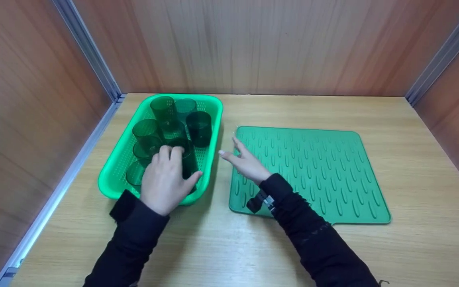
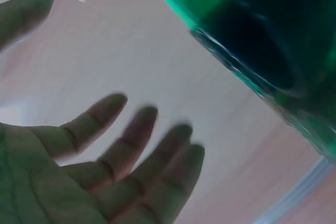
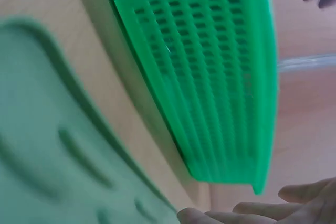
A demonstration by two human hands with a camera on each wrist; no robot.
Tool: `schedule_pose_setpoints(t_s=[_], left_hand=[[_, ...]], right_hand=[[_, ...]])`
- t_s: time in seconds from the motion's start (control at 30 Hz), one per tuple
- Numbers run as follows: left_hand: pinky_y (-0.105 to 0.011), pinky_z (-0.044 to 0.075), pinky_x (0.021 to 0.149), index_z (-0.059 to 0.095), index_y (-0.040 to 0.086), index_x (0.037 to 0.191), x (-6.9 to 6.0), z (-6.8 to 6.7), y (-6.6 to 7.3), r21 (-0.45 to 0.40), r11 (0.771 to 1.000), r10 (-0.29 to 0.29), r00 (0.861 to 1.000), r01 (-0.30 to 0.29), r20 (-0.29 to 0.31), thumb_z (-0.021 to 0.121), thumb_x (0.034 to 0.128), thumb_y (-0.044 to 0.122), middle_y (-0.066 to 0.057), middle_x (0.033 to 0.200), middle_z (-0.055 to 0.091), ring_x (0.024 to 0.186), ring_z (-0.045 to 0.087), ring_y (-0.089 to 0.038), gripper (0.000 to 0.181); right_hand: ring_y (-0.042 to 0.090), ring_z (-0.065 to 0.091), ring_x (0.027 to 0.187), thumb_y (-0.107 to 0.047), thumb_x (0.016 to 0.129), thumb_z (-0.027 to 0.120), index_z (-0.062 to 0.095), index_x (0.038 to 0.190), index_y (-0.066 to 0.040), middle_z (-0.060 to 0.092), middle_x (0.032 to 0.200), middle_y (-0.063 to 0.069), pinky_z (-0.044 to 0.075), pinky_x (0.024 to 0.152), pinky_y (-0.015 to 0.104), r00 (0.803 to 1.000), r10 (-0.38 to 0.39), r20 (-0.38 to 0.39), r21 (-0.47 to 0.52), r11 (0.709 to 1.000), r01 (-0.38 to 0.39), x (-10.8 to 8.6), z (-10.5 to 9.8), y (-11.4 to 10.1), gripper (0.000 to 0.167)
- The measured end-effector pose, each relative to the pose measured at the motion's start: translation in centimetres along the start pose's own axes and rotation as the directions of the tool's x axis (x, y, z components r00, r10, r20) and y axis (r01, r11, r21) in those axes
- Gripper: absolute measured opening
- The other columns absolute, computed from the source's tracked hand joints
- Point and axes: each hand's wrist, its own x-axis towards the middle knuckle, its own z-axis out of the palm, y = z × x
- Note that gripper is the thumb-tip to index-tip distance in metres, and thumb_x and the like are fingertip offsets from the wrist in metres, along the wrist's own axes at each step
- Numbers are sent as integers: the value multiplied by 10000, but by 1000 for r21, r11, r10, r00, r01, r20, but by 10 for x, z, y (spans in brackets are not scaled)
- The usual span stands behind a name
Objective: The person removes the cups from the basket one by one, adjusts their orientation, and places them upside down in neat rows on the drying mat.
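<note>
Several dark green, see-through tumblers (image 1: 199,129) stand close together in a bright green plastic basket (image 1: 218,113). Above the basket's near part hovers my left hand (image 1: 165,179), thumb spread and fingers loosely bent over the tumblers. In the left wrist view that hand (image 2: 115,174) shows an empty palm, with a dark tumbler (image 2: 247,45) apart from its fingers. My right hand (image 1: 249,161) is held over the left edge of a green ridged mat (image 1: 313,179), its fingers extended and holding nothing. The right wrist view catches only part of this hand (image 3: 283,211), near the basket's perforated wall.
Basket and mat lie side by side on a light wood table (image 1: 221,247), with a narrow strip of tabletop between them. Wood-grain panels (image 1: 253,48) close off the back and both sides, joined by metal corner strips (image 1: 90,48).
</note>
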Motion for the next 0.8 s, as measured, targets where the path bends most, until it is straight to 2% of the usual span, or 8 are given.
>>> schedule_pose_setpoints(t_s=[0.13, 0.23, 0.37, 0.43, 0.53, 0.6, 0.67, 0.8], left_hand=[[-394, 443, 576, 596, -2, 938, -8, 1, -12, 19, 1000, -14, 999, 13, 50, 825, 697, 331, -160, 861, 563, 702, 531, -313, 471], [-402, 440, 577, 631, 19, 910, -12, 4, -16, 32, 999, -6, 994, 3, 105, 816, 709, 306, -133, 820, 588, 698, 538, -312, 397], [-431, 462, 623, 680, 53, 913, -14, 8, -17, 44, 999, 4, 984, -12, 176, 785, 746, 268, -101, 823, 633, 727, 564, -319, 292], [-438, 473, 640, 698, 60, 893, -13, 9, -16, 47, 999, 11, 982, -20, 190, 770, 762, 234, -90, 812, 650, 727, 581, -319, 229], [-432, 488, 634, 710, 67, 854, -12, 11, -14, 44, 998, 24, 978, -34, 206, 748, 782, 176, -83, 781, 665, 706, 610, -304, 137], [-413, 489, 585, 702, 73, 813, -11, 12, -13, 29, 999, 20, 974, -28, 227, 733, 795, 146, -76, 743, 662, 666, 618, -280, 82], [-391, 470, 516, 675, 79, 761, -10, 13, -13, 17, 1000, 11, 967, -16, 255, 715, 812, 126, -63, 676, 636, 601, 606, -255, 80], [-352, 395, 419, 594, 77, 681, -10, 14, -13, 17, 1000, -4, 960, 0, 280, 684, 834, 96, -45, 554, 530, 493, 543, -229, 178]], right_hand=[[339, 188, 1410, -593, 856, 561, 85, 1528, -187, 134, 1571, 103, 265, 1088, 491, 999, 15, 44, -13, 1000, -14, 4, 20, 1, 918], [293, 190, 1416, -533, 891, 554, 109, 1526, -172, 145, 1570, 82, 260, 1094, 477, 997, 17, 74, 1, 1000, -17, 6, 33, 3, 855], [228, 218, 1409, -356, 959, 523, 185, 1513, -144, 189, 1558, 74, 282, 1090, 429, 993, -74, 89, 85, 994, 66, 9, 43, 5, 683], [232, 295, 1377, -272, 979, 504, 211, 1505, -140, 245, 1539, 95, 333, 1060, 415, 987, -122, 101, 148, 983, 107, 10, 45, 5, 616], [278, 413, 1306, -191, 993, 477, 198, 1501, -119, 334, 1490, 157, 405, 1006, 390, 979, -153, 133, 242, 963, 118, 11, 46, 5, 584], [332, 466, 1254, -131, 997, 457, 193, 1498, -96, 384, 1447, 205, 445, 966, 392, 975, -159, 154, 304, 947, 106, 12, 47, 4, 568], [363, 461, 1250, -97, 995, 448, 184, 1495, -70, 389, 1434, 233, 452, 958, 397, 972, -166, 167, 347, 933, 99, 12, 48, 4, 566], [365, 439, 1269, -78, 991, 452, 216, 1482, -50, 375, 1442, 236, 443, 969, 388, 969, -189, 160, 360, 925, 121, 11, 50, 4, 546]])
